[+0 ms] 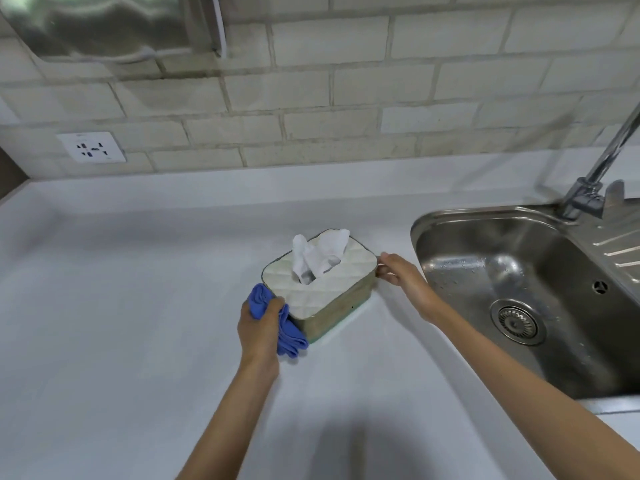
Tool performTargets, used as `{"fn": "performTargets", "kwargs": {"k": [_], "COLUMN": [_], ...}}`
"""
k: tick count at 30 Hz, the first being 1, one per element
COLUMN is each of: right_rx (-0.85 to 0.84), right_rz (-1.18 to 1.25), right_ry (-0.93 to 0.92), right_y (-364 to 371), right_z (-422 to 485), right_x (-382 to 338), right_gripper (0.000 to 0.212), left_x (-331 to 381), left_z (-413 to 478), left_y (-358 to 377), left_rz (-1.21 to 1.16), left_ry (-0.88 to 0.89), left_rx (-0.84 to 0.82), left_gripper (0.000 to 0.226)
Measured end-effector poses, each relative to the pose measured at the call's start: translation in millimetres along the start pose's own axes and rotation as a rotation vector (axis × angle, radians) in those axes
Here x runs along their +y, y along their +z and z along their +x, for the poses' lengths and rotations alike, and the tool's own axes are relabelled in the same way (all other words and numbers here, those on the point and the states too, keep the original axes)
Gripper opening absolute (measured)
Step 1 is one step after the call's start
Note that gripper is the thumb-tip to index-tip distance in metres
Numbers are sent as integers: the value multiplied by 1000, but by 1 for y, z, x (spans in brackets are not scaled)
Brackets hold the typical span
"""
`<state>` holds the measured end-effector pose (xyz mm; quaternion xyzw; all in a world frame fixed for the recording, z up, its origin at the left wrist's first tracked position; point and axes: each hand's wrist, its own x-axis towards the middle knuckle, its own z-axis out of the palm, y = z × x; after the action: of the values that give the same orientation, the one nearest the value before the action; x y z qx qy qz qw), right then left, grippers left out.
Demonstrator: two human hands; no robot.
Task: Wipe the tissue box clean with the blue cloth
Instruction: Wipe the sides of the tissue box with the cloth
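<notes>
A tissue box (332, 289) with a white quilted top and tan sides sits on the white counter, a white tissue (317, 256) sticking up from its slot. My left hand (259, 327) grips a bunched blue cloth (287, 332) and presses it against the box's near left side. My right hand (398, 271) rests against the box's far right end, fingers curled on its edge.
A steel sink (540, 306) with a round drain lies just right of the box, its tap (595, 174) at the back right. The white counter (121, 289) stretches to the left. A wall socket (91, 147) sits on the tiled backsplash.
</notes>
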<state>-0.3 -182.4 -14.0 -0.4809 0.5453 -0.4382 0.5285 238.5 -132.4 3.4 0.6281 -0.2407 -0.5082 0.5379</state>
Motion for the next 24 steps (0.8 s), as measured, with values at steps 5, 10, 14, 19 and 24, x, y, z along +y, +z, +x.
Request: {"fn": "performTargets", "kwargs": {"k": [5,10,14,19,24], "right_rx": [-6,-32,-115,-42,52], "right_rz": [-19,-114,-110,-117,-159], "right_ry": [-47,-56,-88,-94,-100], "right_y": [6,10,18,24,23], "right_z": [-32,-44,-43,-40,-40], "right_x": [14,14,18,18,-4], "right_gripper": [16,33,60,49,45], "left_x": [21,25,14,16,36], "left_z": [35,55,54,50,48], "left_y": [-13,-31,-41,-36,-30], "left_rz": [90,43,58,95,296], "left_ry": [8,-47,-62,-26,-10], "left_rx": [-91,-222,-287,-333,-315], "left_gripper": [14,30,33,39,30]}}
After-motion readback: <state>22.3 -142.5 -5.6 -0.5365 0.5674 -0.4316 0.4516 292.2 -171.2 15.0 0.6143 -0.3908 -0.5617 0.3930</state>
